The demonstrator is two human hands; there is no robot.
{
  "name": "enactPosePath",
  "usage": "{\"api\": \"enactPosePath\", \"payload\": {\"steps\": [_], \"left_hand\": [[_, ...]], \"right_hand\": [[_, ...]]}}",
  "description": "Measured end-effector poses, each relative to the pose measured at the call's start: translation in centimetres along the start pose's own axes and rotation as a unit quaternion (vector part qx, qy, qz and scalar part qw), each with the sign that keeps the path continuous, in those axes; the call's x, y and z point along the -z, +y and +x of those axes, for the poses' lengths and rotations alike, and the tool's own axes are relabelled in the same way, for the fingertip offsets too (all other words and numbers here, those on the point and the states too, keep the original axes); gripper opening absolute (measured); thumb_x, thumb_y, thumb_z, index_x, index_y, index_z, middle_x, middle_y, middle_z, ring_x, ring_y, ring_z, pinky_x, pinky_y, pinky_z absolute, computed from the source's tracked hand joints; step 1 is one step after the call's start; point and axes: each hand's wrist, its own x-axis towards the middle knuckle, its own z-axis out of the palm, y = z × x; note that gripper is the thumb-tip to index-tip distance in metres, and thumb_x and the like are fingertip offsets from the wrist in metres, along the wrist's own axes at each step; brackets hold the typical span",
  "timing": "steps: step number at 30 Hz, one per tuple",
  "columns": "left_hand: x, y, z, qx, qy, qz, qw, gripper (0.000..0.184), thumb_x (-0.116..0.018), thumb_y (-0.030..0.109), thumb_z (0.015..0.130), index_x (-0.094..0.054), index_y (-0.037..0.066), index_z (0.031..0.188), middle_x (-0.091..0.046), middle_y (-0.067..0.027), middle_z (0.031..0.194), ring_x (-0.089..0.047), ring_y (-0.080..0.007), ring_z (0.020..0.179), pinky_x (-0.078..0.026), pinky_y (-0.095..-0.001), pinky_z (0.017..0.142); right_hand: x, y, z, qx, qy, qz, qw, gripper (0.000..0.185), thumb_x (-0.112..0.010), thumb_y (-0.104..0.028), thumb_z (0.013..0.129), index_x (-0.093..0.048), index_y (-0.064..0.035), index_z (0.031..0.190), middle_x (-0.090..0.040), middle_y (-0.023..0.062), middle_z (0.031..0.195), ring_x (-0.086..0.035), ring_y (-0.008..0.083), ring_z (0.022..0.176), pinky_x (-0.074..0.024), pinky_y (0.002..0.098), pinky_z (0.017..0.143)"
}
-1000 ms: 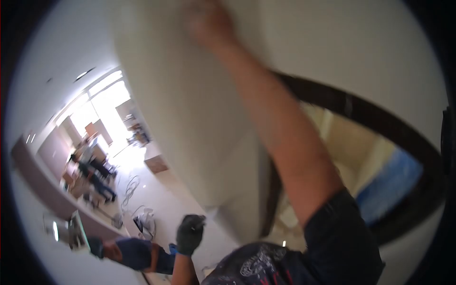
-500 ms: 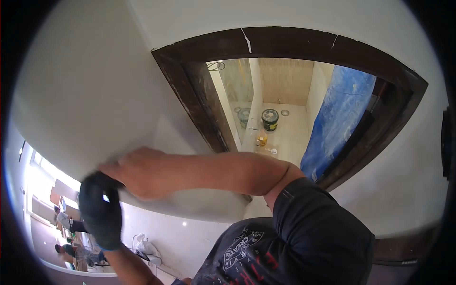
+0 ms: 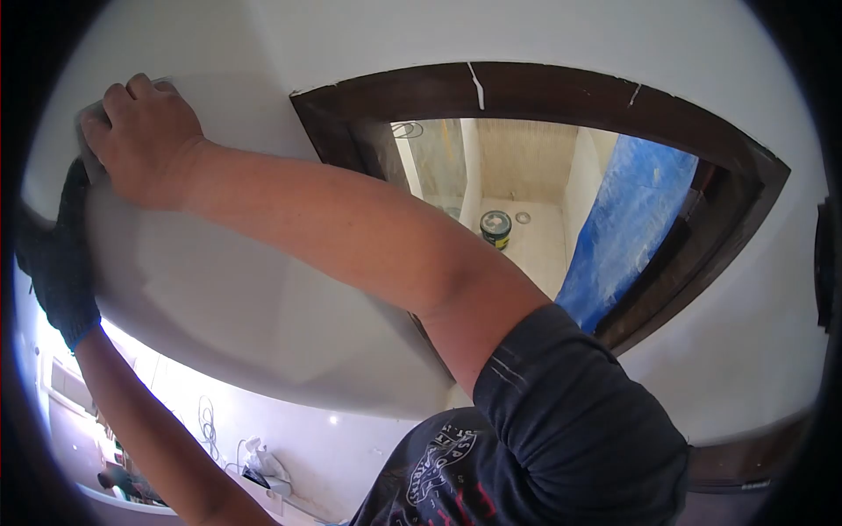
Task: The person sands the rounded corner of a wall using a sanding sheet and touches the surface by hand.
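The pale wall (image 3: 219,289) fills eight to eleven o'clock. At ten, the right hand (image 3: 149,140) curls against it, its grip unclear; at nine, the gloved left hand (image 3: 61,267) is by its edge, grasp indistinct. A dark door frame (image 3: 561,92) stands at one.

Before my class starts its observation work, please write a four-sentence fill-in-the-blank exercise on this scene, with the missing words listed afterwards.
1. The person's bare, ungloved hand is the ____ one.
2. The long, plastic-looking sheet within the dark brown, wooden-looking doorframe is ____.
3. In the picture, the round, dark bucket stands to the sheet's ____.
4. The dark, short-sleeved T-shirt is printed in white and ____.

Missing words: right; blue; left; red.
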Motion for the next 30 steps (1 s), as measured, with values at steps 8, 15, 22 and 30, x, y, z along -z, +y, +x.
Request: {"api": "enactPosePath", "payload": {"steps": [8,15,22,30], "left_hand": [[2.0,3.8,-0.5,0.094,-0.048,-0.098,0.990,0.133,-0.087,0.073,0.071,-0.027,-0.002,0.164,-0.028,-0.0267,0.168,-0.031,-0.0433,0.155,-0.033,-0.0516,0.126],[4.0,6.4,-0.3,0.116,-0.075,-0.100,0.985,0.130,-0.093,0.056,0.073,-0.024,-0.011,0.161,-0.028,-0.0331,0.163,-0.031,-0.0467,0.153,-0.032,-0.0499,0.126],[4.1,6.4,-0.3,0.105,-0.079,-0.057,0.990,0.132,-0.091,0.063,0.072,-0.025,-0.009,0.160,-0.030,-0.0326,0.163,-0.032,-0.0467,0.153,-0.037,-0.0515,0.124],[4.2,6.7,-0.4,0.120,-0.084,-0.098,0.984,0.135,-0.088,0.067,0.070,-0.026,-0.010,0.161,-0.028,-0.0358,0.166,-0.022,-0.0490,0.158,-0.026,-0.0544,0.128]], "right_hand": [[0.0,1.1,5.2,0.063,0.087,0.012,0.994,0.056,-0.077,-0.022,0.084,-0.063,-0.0147,0.138,-0.064,0.0131,0.129,-0.061,0.0358,0.119,-0.0549,0.0496,0.096],[0.9,4.6,6.1,0.103,0.088,-0.011,0.991,0.057,-0.067,-0.012,0.089,-0.060,-0.0157,0.146,-0.061,0.0119,0.142,-0.058,0.0335,0.128,-0.0522,0.0499,0.105],[0.3,5.2,7.6,0.117,0.137,-0.012,0.984,0.054,-0.064,-0.007,0.090,-0.063,-0.0154,0.143,-0.064,0.0088,0.138,-0.062,0.0299,0.125,-0.0545,0.0470,0.103],[0.2,6.1,7.6,0.118,0.157,-0.008,0.981,0.055,-0.064,-0.004,0.088,-0.065,-0.0178,0.141,-0.066,0.0070,0.139,-0.062,0.0294,0.126,-0.0547,0.0453,0.105]]}}
